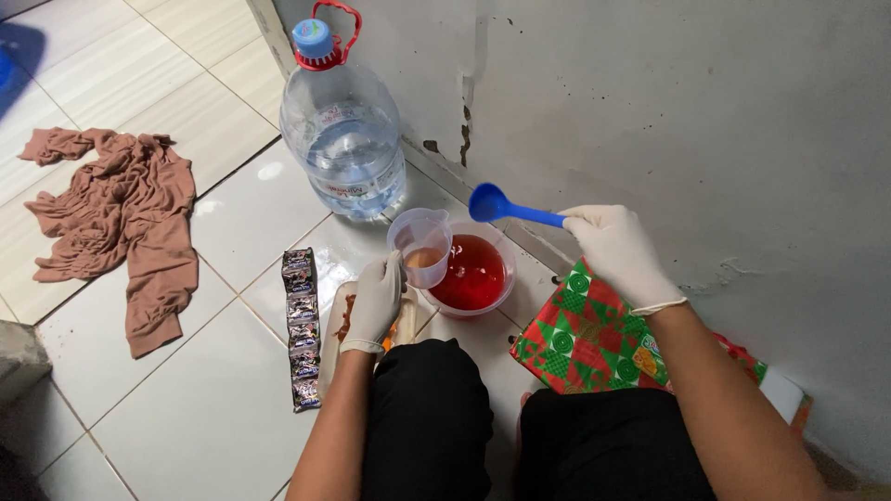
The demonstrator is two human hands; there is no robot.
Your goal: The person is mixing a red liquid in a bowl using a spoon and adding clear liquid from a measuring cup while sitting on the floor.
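Measuring cup [422, 246]: small clear plastic cup with a spout, held tilted at the rim of the bowl; a little orange-brown liquid is seen at its bottom.
Left hand [376, 301]: white-gloved; its grip is closed around the cup's handle side, fingers wrapped up against the cup wall.
Bowl [471, 275]: round clear tub set on the floor tiles, filled with red liquid; the cup touches or overlaps its left rim.
Blue spoon [506, 208]: plastic scoop, bowl end pointing left, held level above the tub and clear of the liquid.
Right hand [617, 249]: white-gloved; its grip is pinched shut on the end of the spoon's handle.
Water bottle [343, 125]: large clear jug with blue cap and red carry handle, standing upright near the wall, just behind the cup; partly filled.
Sachet strip [301, 327]: row of dark small packets laid lengthwise on the floor, left of the left hand.
Tray [339, 320]: pale, with brownish matter, mostly hidden under the left hand; contents cannot be told.
Patterned bag [585, 339]: red and green wrapper lying by the wall, under the right forearm.
Brown cloth [121, 223]: crumpled garment on the floor [223, 408], well apart to the left.
Knees: black-clad, at the lower edge of the view.
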